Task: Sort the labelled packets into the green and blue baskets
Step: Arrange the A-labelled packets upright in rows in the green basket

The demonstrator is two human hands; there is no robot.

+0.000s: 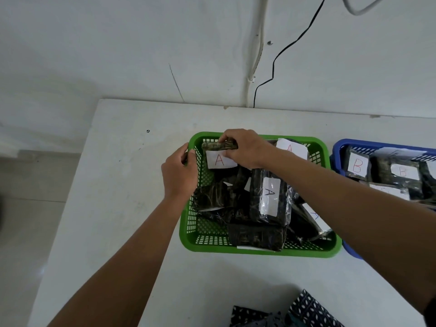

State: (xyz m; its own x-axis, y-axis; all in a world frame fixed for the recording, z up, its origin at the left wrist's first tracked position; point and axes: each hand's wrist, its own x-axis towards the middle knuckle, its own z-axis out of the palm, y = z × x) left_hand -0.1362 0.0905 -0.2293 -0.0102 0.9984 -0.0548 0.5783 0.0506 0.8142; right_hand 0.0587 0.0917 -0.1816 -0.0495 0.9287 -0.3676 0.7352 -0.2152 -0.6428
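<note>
Hands (245, 148) clasping packet (220, 153), basket rim (192, 149)

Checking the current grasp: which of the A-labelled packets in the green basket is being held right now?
The packet at the far-left corner of the green basket, red A facing up; the right hand grips its top edge.

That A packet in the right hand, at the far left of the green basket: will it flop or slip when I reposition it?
The packet looks like a folded dark bundle in glossy clear wrap, so probably slippery. The right hand pinches only its top edge, so it may sag. Its paper label seems loosely attached and might shift.
</note>
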